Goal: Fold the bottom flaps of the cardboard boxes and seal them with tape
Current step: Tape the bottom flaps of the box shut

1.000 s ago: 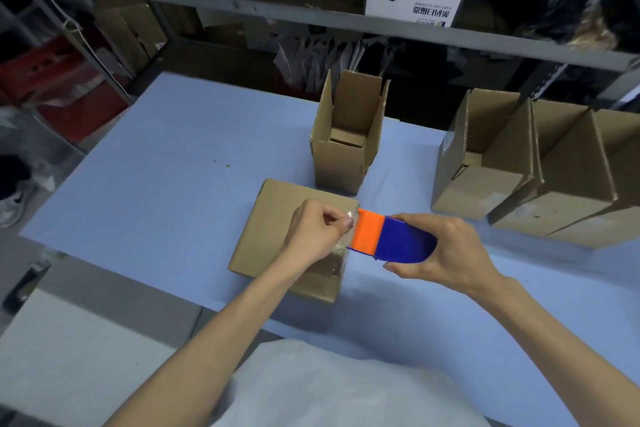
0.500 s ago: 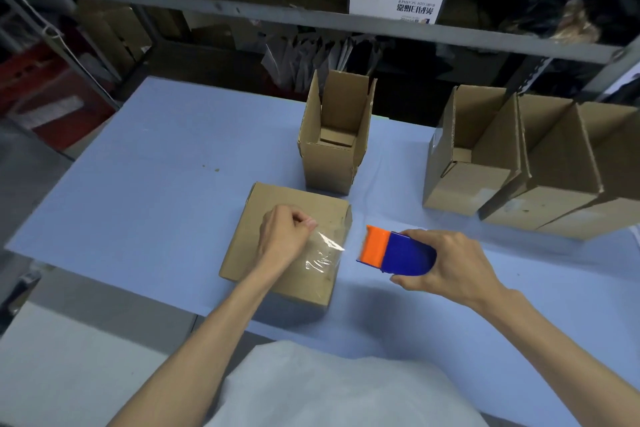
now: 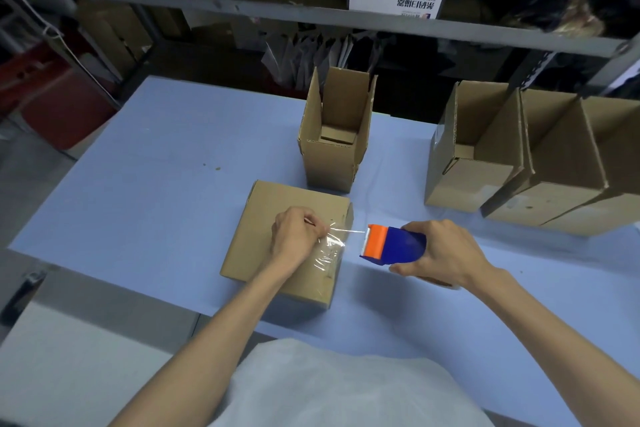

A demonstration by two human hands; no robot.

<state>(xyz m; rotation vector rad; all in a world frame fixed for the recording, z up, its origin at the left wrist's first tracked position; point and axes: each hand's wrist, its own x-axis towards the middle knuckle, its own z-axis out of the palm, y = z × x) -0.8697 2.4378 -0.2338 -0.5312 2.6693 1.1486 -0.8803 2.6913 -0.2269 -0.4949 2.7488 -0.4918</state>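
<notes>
Box, near counter edge: left hand pinches tape end; right hand grips dispenser just right, strip spanning crosswise.

A closed brown cardboard box lies near the front edge of the pale blue table. Just behind it stands a taller, narrow open cardboard box. To the right, well apart, sits a row of larger open cardboard boxes — touching one another. Behind the table runs a grey metal shelf.
</notes>
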